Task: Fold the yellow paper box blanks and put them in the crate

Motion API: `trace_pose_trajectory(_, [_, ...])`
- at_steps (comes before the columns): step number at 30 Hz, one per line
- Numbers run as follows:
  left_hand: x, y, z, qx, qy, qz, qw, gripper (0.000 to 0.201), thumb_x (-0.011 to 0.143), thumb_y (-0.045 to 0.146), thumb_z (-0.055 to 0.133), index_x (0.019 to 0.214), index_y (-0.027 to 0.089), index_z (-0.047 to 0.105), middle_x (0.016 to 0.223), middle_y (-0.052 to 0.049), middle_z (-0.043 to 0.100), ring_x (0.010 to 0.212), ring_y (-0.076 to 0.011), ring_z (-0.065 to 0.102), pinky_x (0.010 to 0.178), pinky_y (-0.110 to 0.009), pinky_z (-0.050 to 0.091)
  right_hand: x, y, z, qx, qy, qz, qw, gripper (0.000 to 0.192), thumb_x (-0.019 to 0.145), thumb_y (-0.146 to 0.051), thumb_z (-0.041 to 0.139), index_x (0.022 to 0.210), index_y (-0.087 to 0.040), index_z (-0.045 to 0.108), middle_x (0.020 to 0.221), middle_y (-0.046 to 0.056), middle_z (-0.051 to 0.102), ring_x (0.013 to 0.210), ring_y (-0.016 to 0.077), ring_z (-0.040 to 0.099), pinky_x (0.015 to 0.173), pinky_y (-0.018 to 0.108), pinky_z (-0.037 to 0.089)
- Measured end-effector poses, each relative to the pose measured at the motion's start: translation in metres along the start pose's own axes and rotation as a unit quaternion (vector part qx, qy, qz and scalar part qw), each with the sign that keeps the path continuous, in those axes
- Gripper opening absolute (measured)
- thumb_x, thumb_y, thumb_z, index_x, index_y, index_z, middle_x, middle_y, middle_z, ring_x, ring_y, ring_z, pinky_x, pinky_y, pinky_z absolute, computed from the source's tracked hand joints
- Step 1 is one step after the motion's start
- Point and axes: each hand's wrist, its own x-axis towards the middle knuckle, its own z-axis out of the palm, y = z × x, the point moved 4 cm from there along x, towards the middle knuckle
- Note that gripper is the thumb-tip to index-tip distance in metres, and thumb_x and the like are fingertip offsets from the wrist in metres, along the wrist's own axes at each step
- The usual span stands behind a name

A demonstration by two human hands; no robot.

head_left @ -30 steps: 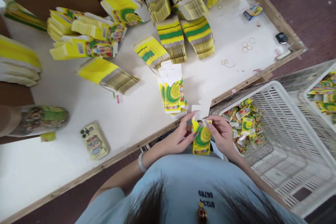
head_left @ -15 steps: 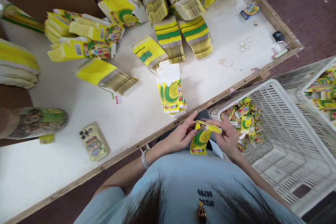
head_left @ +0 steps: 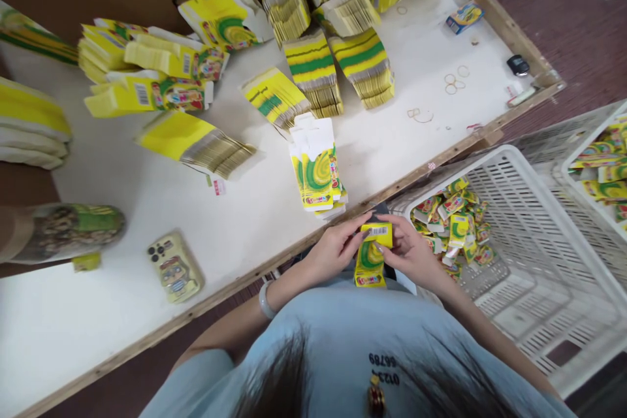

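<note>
Centre, below the desk (head_left: 245, 222) edge: my left hand (head_left: 333, 249) and right hand (head_left: 414, 253) clamp one small yellow-green printed carton (head_left: 371, 260), top flap folded shut. Flat blanks (head_left: 317, 173) remain stacked above; finished cartons (head_left: 453, 222) partly fill the white slatted crate (head_left: 548, 222) at right.

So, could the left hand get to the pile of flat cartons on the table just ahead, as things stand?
Probably yes. The pile of flat cartons lies near the table edge, just beyond the left hand, with nothing between them. But both hands now hold a small yellow box, so the left would have to let go first.
</note>
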Motion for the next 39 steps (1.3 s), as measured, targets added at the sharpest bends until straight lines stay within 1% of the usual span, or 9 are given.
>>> trace_pose_trajectory(8, [0.005,0.011,-0.005,0.042,0.037,0.112,0.992,0.047,0.108,0.038,0.042,0.153,0.027,0.049,0.129,-0.012,0.073,0.111,-0.0262,0.071,0.097,-0.044,0.060,0.009,-0.010,-0.003,0.075,0.018,-0.042,0.996,0.048,0.091,-0.042,0.073,0.137,-0.028,0.065,0.105,0.005,0.082,0.090,0.0200,0.080,0.076,0.034,0.069])
trace_pose_trajectory(12, [0.027,0.027,-0.022,0.176,0.009,0.184,0.967,0.050,0.106,0.045,0.046,0.150,0.022,0.053,0.115,-0.012,0.072,0.100,-0.0226,0.070,0.090,-0.038,0.059,0.012,-0.006,-0.020,0.105,0.111,-0.045,0.987,0.035,0.088,-0.046,0.077,0.118,-0.027,0.075,0.096,0.005,0.082,0.075,0.0183,0.078,0.062,0.030,0.067])
trace_pose_trajectory(16, [0.084,0.028,-0.095,0.301,0.140,0.223,0.916,0.058,0.088,0.054,0.074,0.136,0.024,0.063,0.136,-0.015,0.063,0.133,-0.0335,0.055,0.118,-0.056,0.040,-0.006,-0.006,-0.099,-0.009,0.336,-0.090,0.937,0.039,0.082,-0.052,0.081,0.109,-0.024,0.075,0.100,0.009,0.079,0.072,0.0202,0.074,0.059,0.034,0.064])
trace_pose_trajectory(18, [0.116,0.018,-0.141,0.319,0.215,0.201,0.901,0.070,0.069,0.052,0.091,0.128,0.025,0.066,0.149,-0.016,0.054,0.150,-0.0393,0.035,0.127,-0.061,0.022,-0.023,-0.011,-0.142,-0.157,0.422,-0.094,0.888,0.049,0.083,-0.059,0.076,0.116,-0.024,0.074,0.110,0.016,0.077,0.092,0.0314,0.076,0.078,0.050,0.064])
trace_pose_trajectory(21, [0.156,0.001,-0.185,0.328,0.186,0.149,0.914,0.047,0.061,0.041,0.098,0.093,0.021,0.070,0.138,-0.014,0.062,0.153,-0.0442,0.028,0.125,-0.072,0.009,-0.037,-0.021,-0.175,-0.411,0.464,-0.081,0.780,0.070,0.080,-0.059,0.080,0.137,-0.022,0.064,0.144,0.026,0.060,0.143,0.0501,0.048,0.118,0.071,0.033])
trace_pose_trajectory(23, [0.167,-0.002,-0.196,0.329,0.152,0.135,0.922,0.035,0.067,0.035,0.095,0.076,0.019,0.065,0.123,-0.012,0.069,0.149,-0.0428,0.035,0.123,-0.073,0.014,-0.033,-0.027,-0.168,-0.469,0.437,-0.097,0.761,0.076,0.084,-0.056,0.078,0.148,-0.023,0.054,0.158,0.024,0.047,0.153,0.0503,0.033,0.124,0.073,0.018])
trace_pose_trajectory(28, [0.146,0.037,-0.185,0.230,0.193,0.189,0.935,0.022,0.091,0.036,0.076,0.084,0.020,0.063,0.084,-0.004,0.069,0.097,-0.0207,0.066,0.092,-0.039,0.055,0.017,-0.059,-0.089,-0.352,0.362,-0.240,0.829,0.055,0.095,-0.044,0.067,0.144,-0.022,0.054,0.145,0.017,0.061,0.140,0.0373,0.054,0.117,0.067,0.041])
trace_pose_trajectory(31, [0.117,0.072,-0.155,0.176,0.233,0.213,0.932,0.023,0.098,0.041,0.067,0.089,0.021,0.059,0.064,0.005,0.054,0.064,-0.0110,0.057,0.064,-0.024,0.049,0.051,-0.093,-0.038,-0.278,0.338,-0.325,0.838,0.055,0.098,-0.043,0.063,0.147,-0.024,0.048,0.144,0.016,0.060,0.138,0.0340,0.057,0.118,0.062,0.044])
trace_pose_trajectory(39, [0.068,0.096,-0.085,0.068,0.254,0.226,0.938,0.033,0.106,0.052,0.045,0.100,0.021,0.057,0.082,0.000,0.060,0.068,-0.0092,0.062,0.059,-0.020,0.050,0.077,-0.100,0.000,-0.222,0.319,-0.299,0.871,0.038,0.097,-0.053,0.060,0.123,-0.024,0.063,0.107,0.011,0.075,0.098,0.0263,0.075,0.088,0.041,0.063])
